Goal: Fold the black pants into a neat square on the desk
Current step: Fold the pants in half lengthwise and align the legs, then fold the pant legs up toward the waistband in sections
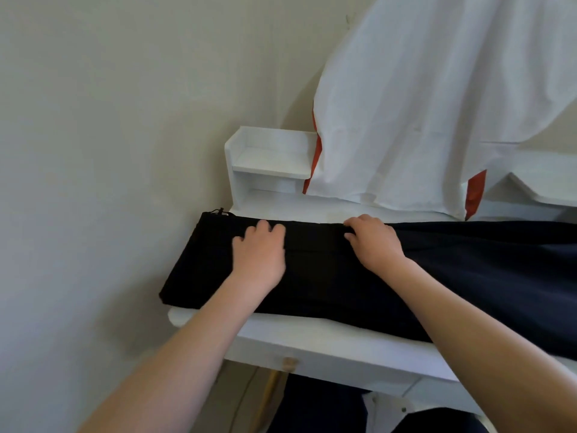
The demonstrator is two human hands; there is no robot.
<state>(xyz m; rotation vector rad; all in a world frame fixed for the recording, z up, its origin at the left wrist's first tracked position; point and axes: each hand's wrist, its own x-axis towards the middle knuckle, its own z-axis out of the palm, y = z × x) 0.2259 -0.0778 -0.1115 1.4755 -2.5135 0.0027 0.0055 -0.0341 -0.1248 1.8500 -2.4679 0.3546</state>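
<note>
The black pants (327, 276) lie flat along the white desk (312, 339), stretching from its left end off the right edge of the view. A drawstring end pokes out at their far left corner. My left hand (259, 251) rests palm down on the left part of the pants, fingers slightly spread. My right hand (371, 242) sits near the middle, its fingers curled over the far edge of the fabric, where a fold line shows between the two hands.
A white shelf unit (268, 160) stands at the back of the desk against the wall. A white garment with orange-red trim (437, 104) hangs over the back right. A drawer knob (288, 364) sits under the desk's front edge.
</note>
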